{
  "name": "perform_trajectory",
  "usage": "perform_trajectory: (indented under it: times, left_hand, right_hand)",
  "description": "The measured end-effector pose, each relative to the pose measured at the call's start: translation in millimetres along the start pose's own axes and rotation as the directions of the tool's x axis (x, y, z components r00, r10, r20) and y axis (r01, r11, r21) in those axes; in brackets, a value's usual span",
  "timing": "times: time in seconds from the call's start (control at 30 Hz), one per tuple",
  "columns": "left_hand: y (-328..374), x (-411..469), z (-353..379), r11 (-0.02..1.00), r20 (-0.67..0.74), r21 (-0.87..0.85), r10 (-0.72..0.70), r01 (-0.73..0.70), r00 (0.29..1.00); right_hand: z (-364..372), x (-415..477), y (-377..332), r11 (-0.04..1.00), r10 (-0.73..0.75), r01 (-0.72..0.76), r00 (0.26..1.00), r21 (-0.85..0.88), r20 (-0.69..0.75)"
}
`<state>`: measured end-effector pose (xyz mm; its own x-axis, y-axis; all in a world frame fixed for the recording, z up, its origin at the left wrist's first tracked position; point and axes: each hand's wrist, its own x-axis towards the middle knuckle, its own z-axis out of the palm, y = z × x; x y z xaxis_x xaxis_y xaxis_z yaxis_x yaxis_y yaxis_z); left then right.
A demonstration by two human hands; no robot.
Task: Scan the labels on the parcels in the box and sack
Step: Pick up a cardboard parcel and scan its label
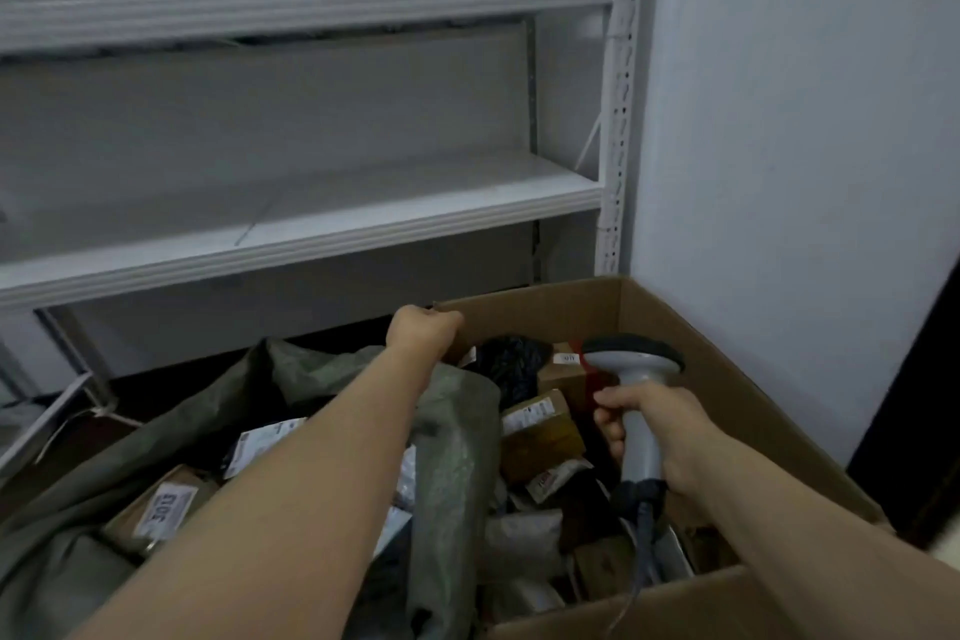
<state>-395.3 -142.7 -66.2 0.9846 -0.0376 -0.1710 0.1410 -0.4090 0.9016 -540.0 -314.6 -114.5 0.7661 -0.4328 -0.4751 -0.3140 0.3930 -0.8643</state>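
Note:
A large cardboard box (737, 395) stands at the lower right, full of several parcels, among them a brown one with a white label (540, 426) and a dark knitted bundle (511, 361). My left hand (423, 330) grips the box's far left rim. A grey barcode scanner (636, 379) is held upright over the box by its handle in my right hand (652, 424). To the left lies an open olive-green sack (452, 447) holding more labelled parcels, one a brown box with a printed label (163, 509).
A white metal shelving rack (311, 224) stands behind the box and sack. A pale wall (805, 146) rises at the right. The scanner's cable (644, 551) hangs down into the box.

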Motion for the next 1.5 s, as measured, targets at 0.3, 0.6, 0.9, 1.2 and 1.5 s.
perform_trajectory:
  times: [0.3, 0.6, 0.9, 1.2, 1.5]
  left_hand:
    - [-81, 97, 196, 0.957, 0.174, 0.183, -0.258, 0.226, 0.95]
    - [-166, 162, 297, 0.291, 0.39, -0.513, -0.76, 0.808, 0.521]
    - [-154, 144, 292, 0.404, 0.428, -0.548, -0.617, 0.733, 0.66]
    - [-121, 104, 252, 0.32, 0.432, -0.572, -0.665, 0.755, 0.609]
    - [-182, 170, 318, 0.382, 0.46, -0.511, -0.634, 0.77, 0.621]
  right_hand:
    - [-67, 151, 50, 0.936, 0.245, -0.236, 0.969, 0.262, -0.001]
    - [-98, 256, 87, 0.89, 0.288, -0.32, 0.947, 0.324, 0.143]
    - [-94, 228, 79, 0.919, 0.252, -0.281, 0.958, 0.278, 0.136]
    - [-82, 185, 56, 0.942, 0.206, -0.216, 0.976, 0.259, 0.065]
    - [-91, 254, 98, 0.904, 0.303, -0.342, 0.936, 0.255, 0.18]
